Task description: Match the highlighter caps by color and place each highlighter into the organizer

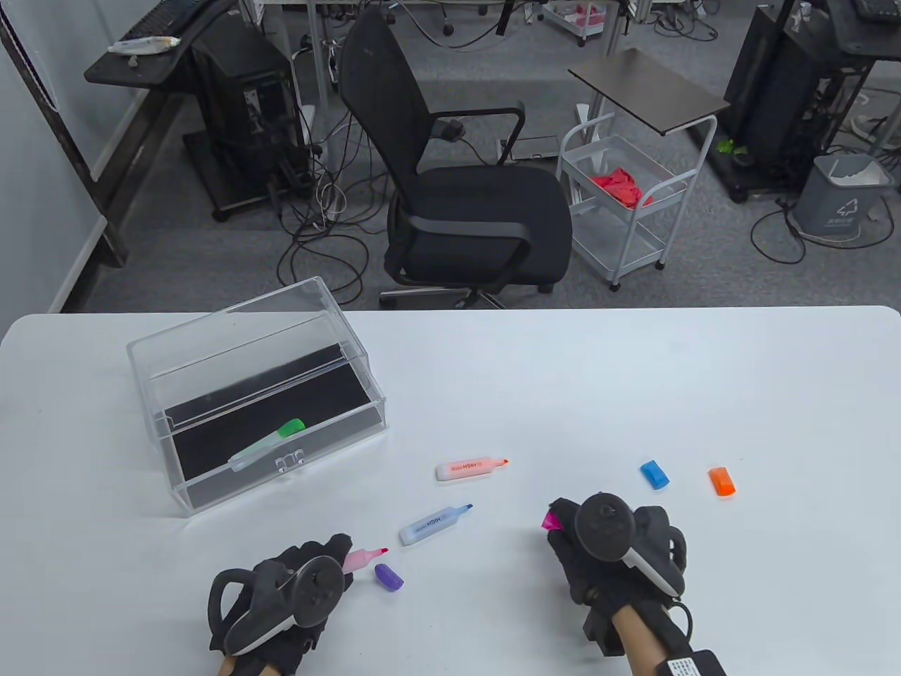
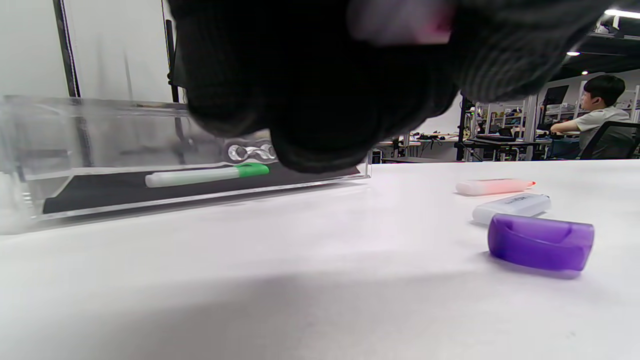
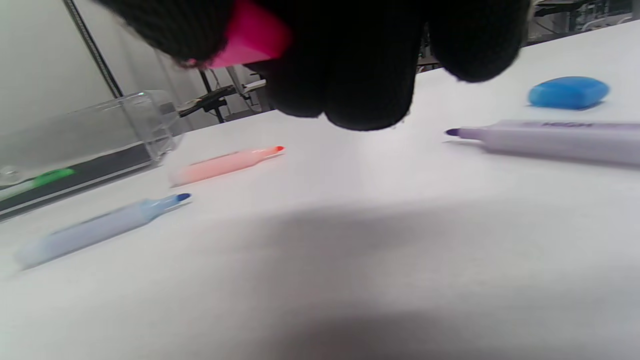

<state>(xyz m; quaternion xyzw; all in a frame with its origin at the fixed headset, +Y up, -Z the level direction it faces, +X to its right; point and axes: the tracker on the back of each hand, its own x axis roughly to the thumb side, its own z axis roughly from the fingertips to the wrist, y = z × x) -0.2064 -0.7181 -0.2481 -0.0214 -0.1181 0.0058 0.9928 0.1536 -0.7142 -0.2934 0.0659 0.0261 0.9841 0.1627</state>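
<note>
Over the white worktop (image 1: 633, 380), the left hand (image 1: 281, 598) grips an uncapped pale pink highlighter (image 1: 362, 558) and the right hand (image 1: 612, 556) pinches its bright pink cap (image 1: 550, 522); align cap opening squarely with tip before pressing.

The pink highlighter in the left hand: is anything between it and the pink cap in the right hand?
Nothing visible blocks it. Between the pink highlighter and the pink cap is bare table. The purple cap lies just beside the highlighter's tip; the blue highlighter lies farther back.
</note>
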